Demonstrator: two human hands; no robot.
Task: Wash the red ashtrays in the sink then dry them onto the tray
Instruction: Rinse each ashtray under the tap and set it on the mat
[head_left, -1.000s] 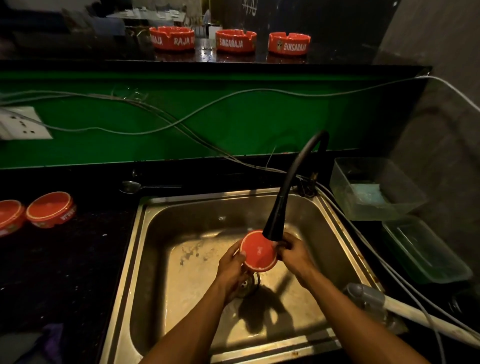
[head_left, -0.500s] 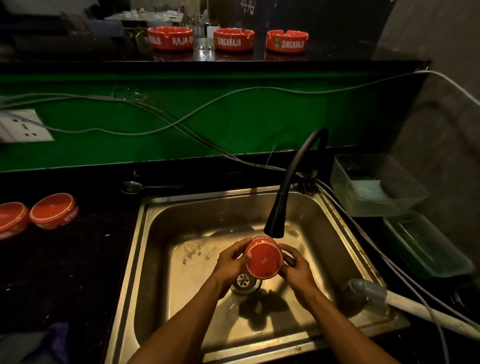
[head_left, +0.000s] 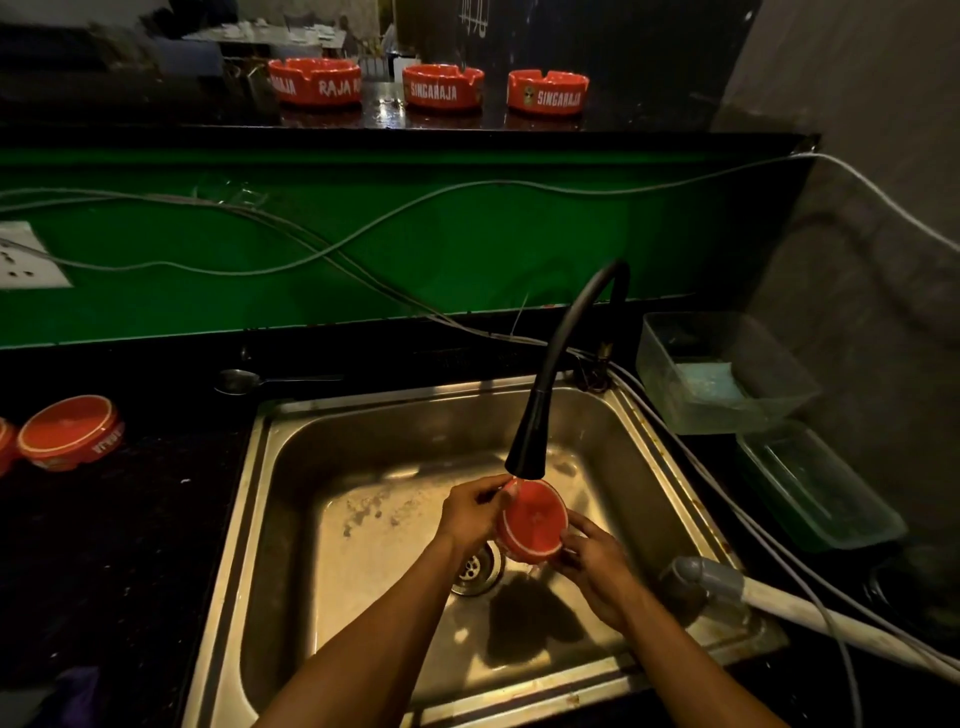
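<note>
Over the steel sink (head_left: 291, 457) I hold a round red ashtray (head_left: 534, 519) on edge, its flat underside facing me, right under the black tap spout (head_left: 525, 457). My left hand (head_left: 475, 512) grips its left rim and my right hand (head_left: 597, 566) holds its lower right rim. Three red ashtrays (head_left: 441, 88) stand upright on the upper ledge. On the left counter an upside-down red ashtray (head_left: 70, 431) lies next to another one cut off by the frame edge (head_left: 4, 447).
A spoon (head_left: 244, 381) lies behind the sink. Two clear plastic tubs (head_left: 727, 374) (head_left: 815, 488) sit to the right by the wall. Grey cables (head_left: 363, 234) run along the green backsplash. A white hose (head_left: 810, 613) crosses the sink's right corner.
The ashtray has stayed under the spout while I turn it between my hands. My right hand has slid from its upper right side down to its lower right rim.
</note>
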